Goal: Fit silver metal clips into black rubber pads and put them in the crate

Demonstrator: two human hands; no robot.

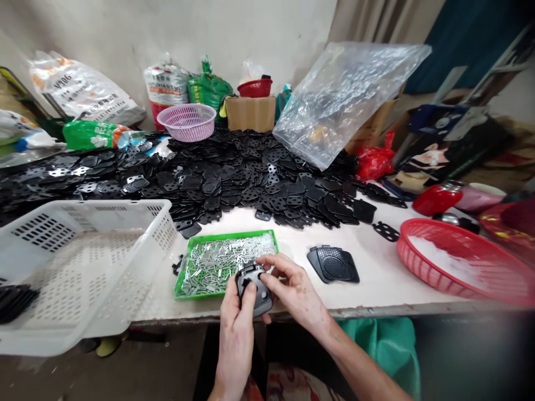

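My left hand (236,317) grips a small black plastic part (253,289) from below, just off the table's front edge. My right hand (290,287) pinches the top of the same part, fingertips pressed on its upper rim. Right behind the hands lies a green tray (228,236) filled with several small silver metal pins (221,262). A second black grilled part (333,264) rests on the white table to the right of my hands.
A big heap of black plastic parts (234,178) covers the back of the table. A white perforated basket (79,262) stands at left, a red basket (460,262) at right. Bags, a pink basket (189,121) and a clear plastic bag (343,94) line the wall.
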